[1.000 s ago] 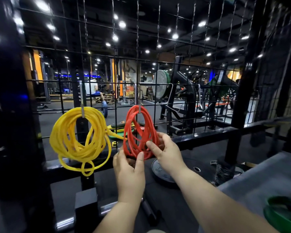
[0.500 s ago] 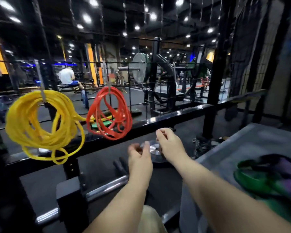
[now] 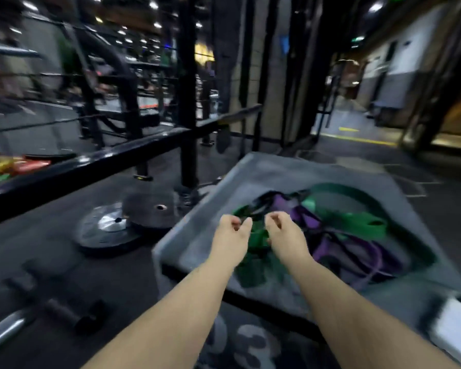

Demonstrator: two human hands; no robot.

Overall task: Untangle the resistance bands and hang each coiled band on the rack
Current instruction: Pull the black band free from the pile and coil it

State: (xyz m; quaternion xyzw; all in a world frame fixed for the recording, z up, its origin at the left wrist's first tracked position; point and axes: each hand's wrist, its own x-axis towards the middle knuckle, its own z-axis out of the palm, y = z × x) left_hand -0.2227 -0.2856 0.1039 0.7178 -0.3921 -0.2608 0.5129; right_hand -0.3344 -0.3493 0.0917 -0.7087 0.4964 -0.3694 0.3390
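On my head feed the whole picture is smeared with motion, so I read only the larger shapes. Both forearms stretch forward from the bottom edge. My left hand (image 3: 233,235) and right hand (image 3: 284,235) float side by side, close together but apart, above the near edge of the tangle of resistance bands (image 3: 343,241). The fingers of each hand are loosely curled inward, and as far as the blur lets me judge they grip nothing. The tangle lies on top of a grey padded box (image 3: 264,177) that fills the right half of the view. A broad green band (image 3: 367,225) loops across the pile's far side, a purple band (image 3: 328,249) crosses beneath it, and darker strands knot near the fingertips. A pale "03" (image 3: 240,344) shows on the box's near side. To the left, on the dark floor, two weight plates (image 3: 107,230) lie flat and overlapping, just beside the box. Behind them runs the rack's black rail (image 3: 96,158), met by an upright post (image 3: 188,102). A steel bar (image 3: 3,334) lies at the lower left.
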